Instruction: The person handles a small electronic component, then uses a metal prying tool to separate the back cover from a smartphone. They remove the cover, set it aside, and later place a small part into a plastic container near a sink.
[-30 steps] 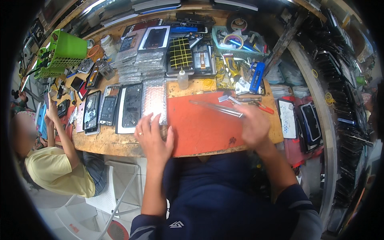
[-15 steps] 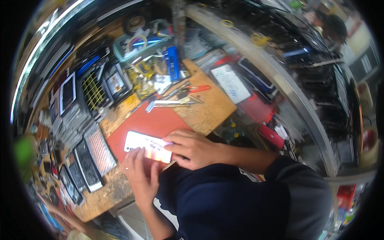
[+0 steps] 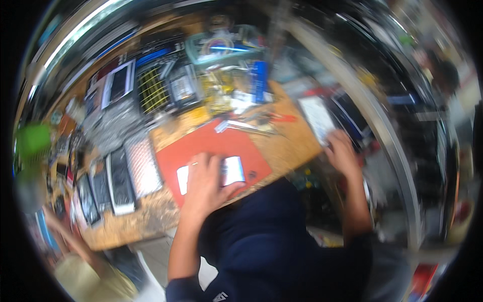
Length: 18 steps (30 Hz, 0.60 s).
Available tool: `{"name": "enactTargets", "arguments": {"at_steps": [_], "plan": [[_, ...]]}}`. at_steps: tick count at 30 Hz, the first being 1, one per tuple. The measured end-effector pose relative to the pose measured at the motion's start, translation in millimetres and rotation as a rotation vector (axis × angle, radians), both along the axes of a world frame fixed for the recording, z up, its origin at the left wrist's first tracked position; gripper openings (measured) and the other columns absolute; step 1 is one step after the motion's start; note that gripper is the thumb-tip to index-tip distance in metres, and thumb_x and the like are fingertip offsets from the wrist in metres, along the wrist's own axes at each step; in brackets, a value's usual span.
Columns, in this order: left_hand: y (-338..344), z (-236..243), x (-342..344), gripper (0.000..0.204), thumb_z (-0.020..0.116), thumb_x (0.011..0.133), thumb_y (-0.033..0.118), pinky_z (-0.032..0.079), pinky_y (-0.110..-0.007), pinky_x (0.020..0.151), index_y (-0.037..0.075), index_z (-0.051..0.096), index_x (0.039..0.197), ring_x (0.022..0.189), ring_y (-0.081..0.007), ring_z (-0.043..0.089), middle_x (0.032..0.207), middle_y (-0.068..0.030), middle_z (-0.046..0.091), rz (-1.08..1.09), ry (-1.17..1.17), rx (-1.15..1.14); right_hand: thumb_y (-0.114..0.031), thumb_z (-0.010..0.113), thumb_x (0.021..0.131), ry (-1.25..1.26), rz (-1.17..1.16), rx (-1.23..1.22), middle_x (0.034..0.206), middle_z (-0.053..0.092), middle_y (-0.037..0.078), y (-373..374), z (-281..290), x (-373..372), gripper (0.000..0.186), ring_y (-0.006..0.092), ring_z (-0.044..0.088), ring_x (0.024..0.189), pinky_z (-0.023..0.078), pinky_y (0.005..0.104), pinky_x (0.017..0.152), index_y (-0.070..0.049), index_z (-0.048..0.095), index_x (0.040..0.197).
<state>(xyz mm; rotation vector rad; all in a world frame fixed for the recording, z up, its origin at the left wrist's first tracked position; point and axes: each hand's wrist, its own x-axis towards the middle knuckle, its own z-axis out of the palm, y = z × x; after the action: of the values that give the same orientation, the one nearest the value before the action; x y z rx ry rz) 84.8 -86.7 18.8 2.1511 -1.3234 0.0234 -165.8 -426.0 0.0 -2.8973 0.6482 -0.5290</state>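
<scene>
On a red work mat [image 3: 216,143] lies a smartphone [image 3: 234,171] with a shiny white back. Across its middle is my left hand [image 3: 204,178], fingers over the far edge and thumb along the near edge, covering much of the back. Well off to the right, my right hand [image 3: 343,153] is stretched out beyond the bench with loosely bent fingers and nothing visible in them. Its fingertips are by the lower end of a white sheet [image 3: 317,120] with marks on it; blur hides whether they touch. A small dark piece [image 3: 252,174] sits on the mat right of the phone.
Tweezers and red-handled pliers [image 3: 283,118] lie behind the mat. A blue box [image 3: 259,82] and a green basket [image 3: 193,55] stand farther back. Phones and a bubble-wrap pouch [image 3: 143,163] line the left. A metal-edged frame [image 3: 375,108] slants down the right. Another person's arm [image 3: 73,241] shows lower left.
My right hand has let go of the phone and moved right to the white sheet. My left hand now lies farther over the phone. The whole view has shifted and blurred.
</scene>
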Motion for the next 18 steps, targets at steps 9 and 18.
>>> {"name": "enactTargets", "arguments": {"at_steps": [9,18], "plan": [[4,-14,-3,0.072,0.092,0.072,0.046,0.044,-0.049,0.100,0.002,0.061,0.120,0.112,-0.0393,0.055,0.113,-0.0175,0.056,0.089,0.004,-0.065,0.006,0.066,0.091,-0.441,0.092,0.185,0.120,0.070,0.022,32,43,36,0.016,0.0379,0.068,0.107,0.052,0.0417,0.098,0.003,0.064,0.107],[-4,-28,3,0.074,0.081,0.084,0.049,0.037,-0.045,0.117,0.006,0.060,0.141,0.138,-0.0365,0.051,0.142,-0.0183,0.061,0.000,0.118,-0.107,-0.005,0.074,0.076,-0.277,1.122,0.043,0.117,0.075,0.007,189,93,194,0.024,0.0251,0.070,0.104,0.049,0.0442,0.095,-0.007,0.066,0.099]]}}
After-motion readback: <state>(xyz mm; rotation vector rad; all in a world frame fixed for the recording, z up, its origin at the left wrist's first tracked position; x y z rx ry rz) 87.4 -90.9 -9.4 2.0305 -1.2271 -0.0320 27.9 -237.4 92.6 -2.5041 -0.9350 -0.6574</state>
